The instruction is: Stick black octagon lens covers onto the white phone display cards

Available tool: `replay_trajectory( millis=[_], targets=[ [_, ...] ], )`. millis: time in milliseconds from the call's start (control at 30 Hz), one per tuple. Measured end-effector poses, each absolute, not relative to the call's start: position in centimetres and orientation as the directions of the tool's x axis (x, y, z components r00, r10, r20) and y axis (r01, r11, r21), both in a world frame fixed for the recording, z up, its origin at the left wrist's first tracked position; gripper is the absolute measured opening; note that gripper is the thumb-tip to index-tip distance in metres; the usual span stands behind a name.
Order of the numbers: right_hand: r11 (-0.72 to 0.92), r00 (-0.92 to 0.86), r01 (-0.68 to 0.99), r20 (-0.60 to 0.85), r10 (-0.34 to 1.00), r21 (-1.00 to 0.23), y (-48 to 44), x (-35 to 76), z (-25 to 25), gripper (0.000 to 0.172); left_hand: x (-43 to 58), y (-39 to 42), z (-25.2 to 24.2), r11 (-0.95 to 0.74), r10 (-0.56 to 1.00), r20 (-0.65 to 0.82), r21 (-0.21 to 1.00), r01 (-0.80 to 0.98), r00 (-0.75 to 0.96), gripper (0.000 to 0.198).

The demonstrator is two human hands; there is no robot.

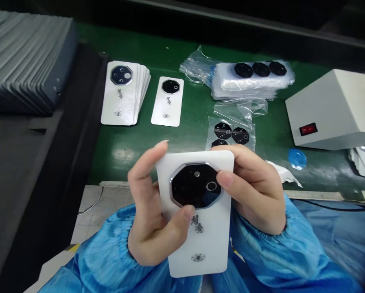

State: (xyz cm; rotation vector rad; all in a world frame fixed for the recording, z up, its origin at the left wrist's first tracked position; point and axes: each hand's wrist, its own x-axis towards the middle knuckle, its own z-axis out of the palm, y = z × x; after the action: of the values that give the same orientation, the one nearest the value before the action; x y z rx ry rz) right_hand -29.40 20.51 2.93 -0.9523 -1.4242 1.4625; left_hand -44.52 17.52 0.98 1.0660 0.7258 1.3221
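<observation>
Close in front of me is a white phone back cover (213,248) with dark lettering and an octagonal, silver-rimmed camera area. A glossy black camera lens plate (188,185) sits inside the rim. My left hand (153,219) grips the cover from its left side, thumb at the lower edge of the rim and index finger raised off the left corner. My right hand (255,183) holds the right side, its thumb pressing on the right edge of the black plate. The fingers behind the cover are hidden.
A stack of white covers (116,97) and a single cover (167,103) lie on the green table (133,150). Bagged black lens plates (240,136) and a plastic-wrapped pile (243,87) are beyond my hands. A box with a red switch (309,129) stands right; grey trays (26,61) stand left.
</observation>
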Motion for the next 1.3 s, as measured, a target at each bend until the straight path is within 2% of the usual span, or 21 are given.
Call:
replay_trajectory(
  millis=[367, 600, 900, 1000, 1100, 1167, 1300],
  targets=[
    [0.043, -0.287, -0.005, 0.042, 0.957, -0.999, 20.3, -31.0, 2.3, 0.018, -45.5, 17.2, 1.4, 0.009, 0.991, 0.051, 0.895, -0.446, 0.122, 0.061],
    [0.067, -0.277, -0.002, 0.065, 0.959, -0.998, 20.4, -31.1, 2.1, 0.016, -45.7, 17.4, 1.1, 0.011, 0.987, 0.06, 0.897, -0.442, 0.146, 0.063],
    [0.138, -0.25, 0.088, 0.113, 0.962, -0.986, 20.5, -30.6, 1.9, 0.018, -45.5, 17.9, 1.0, 0.028, 0.982, 0.055, 0.902, -0.431, 0.179, 0.064],
    [0.111, -0.233, 0.045, 0.098, 0.968, -0.993, 20.6, -30.4, 1.7, 0.015, -45.3, 18.1, 0.9, 0.043, 0.983, 0.043, 0.894, -0.446, 0.181, 0.063],
    [0.057, -0.318, 0.018, 0.048, 0.947, -0.998, 20.5, -30.2, 1.4, 0.011, -45.0, 18.3, 0.9, -0.003, 0.988, 0.07, 0.903, -0.43, 0.14, 0.062],
    [0.059, -0.373, 0.058, 0.033, 0.927, -0.997, 20.3, -30.0, 1.4, 0.009, -44.7, 18.4, 0.8, -0.058, 0.986, 0.114, 0.915, -0.398, 0.118, 0.062],
    [0.097, -0.318, 0.125, 0.053, 0.947, -0.987, 20.1, -29.7, 1.4, 0.016, -44.2, 18.6, 0.8, -0.121, 0.975, 0.185, 0.907, -0.404, 0.125, 0.062]
  ],
)
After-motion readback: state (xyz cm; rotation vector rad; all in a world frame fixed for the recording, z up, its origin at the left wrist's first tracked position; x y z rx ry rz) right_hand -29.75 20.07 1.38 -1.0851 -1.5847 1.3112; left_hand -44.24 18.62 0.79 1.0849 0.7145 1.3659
